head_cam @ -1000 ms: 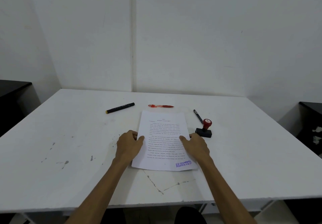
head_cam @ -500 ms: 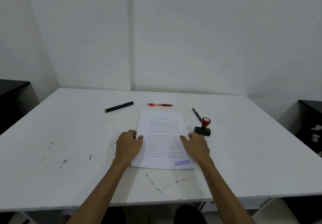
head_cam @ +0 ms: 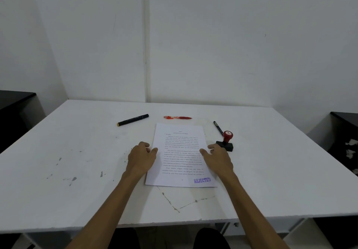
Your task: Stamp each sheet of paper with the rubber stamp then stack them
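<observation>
White walls behind, white table (head_cam: 58, 151) scuffed with grey marks and a thin crack near the front edge; dark furniture at both far sides. Left hand (head_cam: 140, 158) lies palm down at the left edge of the paper stack (head_cam: 182, 151), thumb on the sheet, fingers loosely spread on the table, gripping nothing. Right hand (head_cam: 218, 160) mirrors it at the right edge, thumb on the page, fingers relaxed and uncurled. Top sheet carries printed text (too small to read) and a purple "REJECTED" stamp mark (head_cam: 202, 180) in its near right corner. Black marker (head_cam: 132, 120), red pen (head_cam: 177, 117) and thin black pen (head_cam: 218, 128) lie beyond the paper. Rubber stamp (head_cam: 225, 142), red knob on black base, stands just beside the right fingers.
</observation>
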